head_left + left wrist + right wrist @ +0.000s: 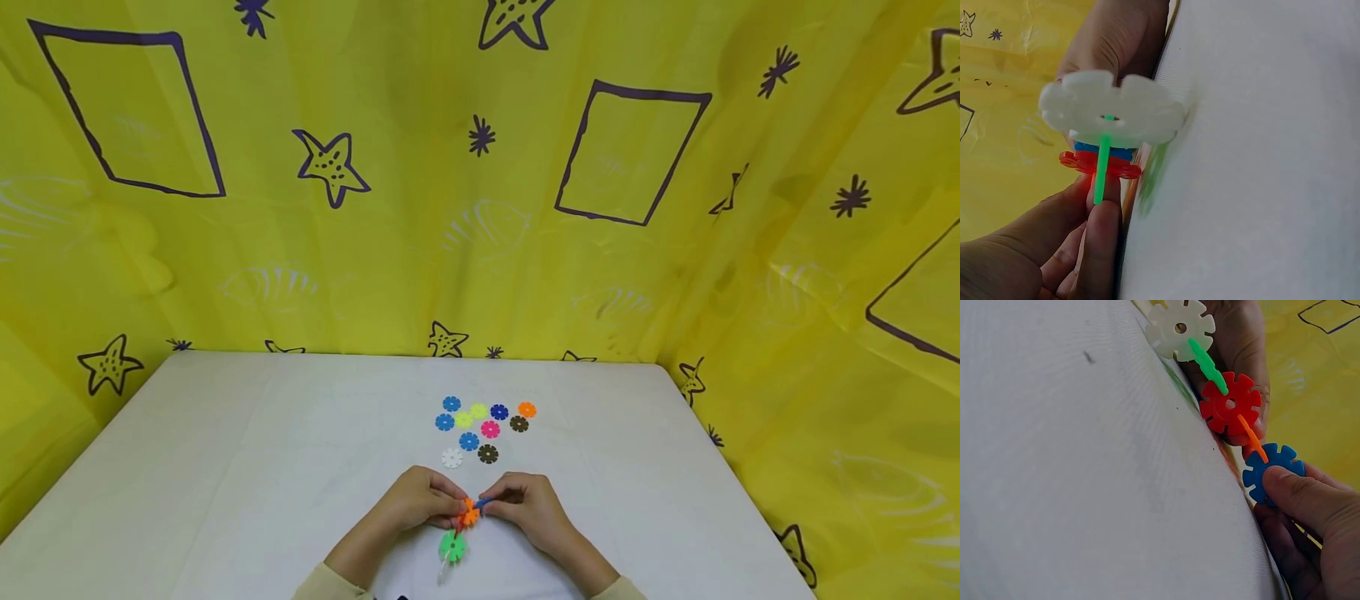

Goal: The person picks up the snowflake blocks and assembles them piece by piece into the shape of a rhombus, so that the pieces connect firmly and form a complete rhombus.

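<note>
A chain of notched plastic flower discs is held between both hands, its pieces slotted together edge to edge. My left hand [420, 500] pinches the orange disc [470, 513]. Between thumb and fingers, my right hand [528, 510] grips the blue disc [1282, 464], which meets the orange one. The red disc [1230, 405] joins the orange disc to the green disc [452, 547], seen nearly edge-on in both wrist views. At the chain's other end is a white translucent disc [1110, 103]. Fingers partly cover the orange disc.
Loose discs lie beyond the hands on the white table [300, 467], among them a white disc [452, 457], a brown disc [488, 454], a pink disc [491, 429] and an orange one [527, 409]. A yellow patterned curtain [405, 250] stands behind and beside the table.
</note>
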`<state>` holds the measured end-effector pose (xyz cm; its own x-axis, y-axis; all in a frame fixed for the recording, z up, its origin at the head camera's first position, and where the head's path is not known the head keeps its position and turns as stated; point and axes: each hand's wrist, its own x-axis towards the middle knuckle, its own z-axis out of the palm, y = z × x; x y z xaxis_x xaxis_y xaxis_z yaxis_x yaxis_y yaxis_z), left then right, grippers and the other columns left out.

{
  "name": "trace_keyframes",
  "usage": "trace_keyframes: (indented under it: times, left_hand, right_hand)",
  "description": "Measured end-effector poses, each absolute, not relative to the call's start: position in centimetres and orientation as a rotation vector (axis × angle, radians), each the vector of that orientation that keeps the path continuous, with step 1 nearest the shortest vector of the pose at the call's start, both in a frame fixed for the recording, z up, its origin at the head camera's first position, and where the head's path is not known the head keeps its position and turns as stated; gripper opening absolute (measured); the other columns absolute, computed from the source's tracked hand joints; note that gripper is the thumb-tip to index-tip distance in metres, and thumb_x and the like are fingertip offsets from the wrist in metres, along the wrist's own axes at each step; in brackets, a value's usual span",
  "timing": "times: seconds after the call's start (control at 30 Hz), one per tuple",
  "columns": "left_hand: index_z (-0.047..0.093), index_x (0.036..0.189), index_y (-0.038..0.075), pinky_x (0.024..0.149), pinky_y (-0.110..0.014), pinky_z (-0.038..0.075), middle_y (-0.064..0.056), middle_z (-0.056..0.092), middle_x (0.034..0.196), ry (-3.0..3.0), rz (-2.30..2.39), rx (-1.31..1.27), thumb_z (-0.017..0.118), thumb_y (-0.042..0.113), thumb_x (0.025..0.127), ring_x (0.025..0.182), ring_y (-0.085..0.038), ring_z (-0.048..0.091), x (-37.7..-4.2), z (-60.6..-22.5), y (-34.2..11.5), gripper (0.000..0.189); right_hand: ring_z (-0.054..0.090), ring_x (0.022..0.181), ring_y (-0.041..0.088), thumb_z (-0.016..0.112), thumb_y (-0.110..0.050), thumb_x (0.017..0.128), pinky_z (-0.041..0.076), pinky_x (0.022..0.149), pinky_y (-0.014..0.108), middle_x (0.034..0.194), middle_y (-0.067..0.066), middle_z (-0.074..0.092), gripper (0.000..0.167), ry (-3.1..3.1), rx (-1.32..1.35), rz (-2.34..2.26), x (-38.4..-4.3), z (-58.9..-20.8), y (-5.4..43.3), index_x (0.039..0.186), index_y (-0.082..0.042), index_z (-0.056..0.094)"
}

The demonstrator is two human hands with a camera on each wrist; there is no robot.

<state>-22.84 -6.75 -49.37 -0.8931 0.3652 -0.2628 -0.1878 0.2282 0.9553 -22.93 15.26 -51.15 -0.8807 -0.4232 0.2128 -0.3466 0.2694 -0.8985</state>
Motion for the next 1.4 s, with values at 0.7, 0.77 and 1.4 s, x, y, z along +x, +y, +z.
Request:
trace_keyframes:
  times: [0.7,0.77,1.4]
  left_hand:
    - [0.073,0.098,-0.004,0.06,-0.027,0.06,-0.009,0.073,0.077,2.087,1.685,0.11,0.075,0.005,0.085,0.059,-0.009,0.066,-22.92,-49.52,-6.85,0.016]
    - [0.073,0.098,-0.004,0.06,-0.027,0.06,-0.009,0.073,0.077,2.087,1.681,0.107,0.075,0.006,0.085,0.06,-0.009,0.066,-23.01,-49.46,-6.88,0.016]
    - [0.07,0.101,-0.003,0.063,-0.027,0.06,-0.011,0.074,0.08,1.971,1.701,0.141,0.072,0.007,0.088,0.062,-0.01,0.068,-23.0,-49.16,-7.15,0.017]
  right_hand:
    - [0.067,0.076,0.003,0.077,-0.006,0.083,0.058,0.07,0.02,0.093,0.012,0.073,0.017,2.426,-0.665,-1.708,-22.72,-51.01,15.01,0.1,-0.003,0.075]
    - [0.068,0.077,0.004,0.076,-0.004,0.083,0.058,0.071,0.02,0.095,0.013,0.073,0.018,2.411,-0.648,-1.721,-22.8,-51.01,15.08,0.101,-0.002,0.074]
    - [0.07,0.08,0.008,0.076,-0.009,0.085,0.058,0.073,0.021,0.095,0.013,0.073,0.017,2.395,-0.627,-1.757,-22.81,-50.78,15.08,0.1,-0.003,0.075]
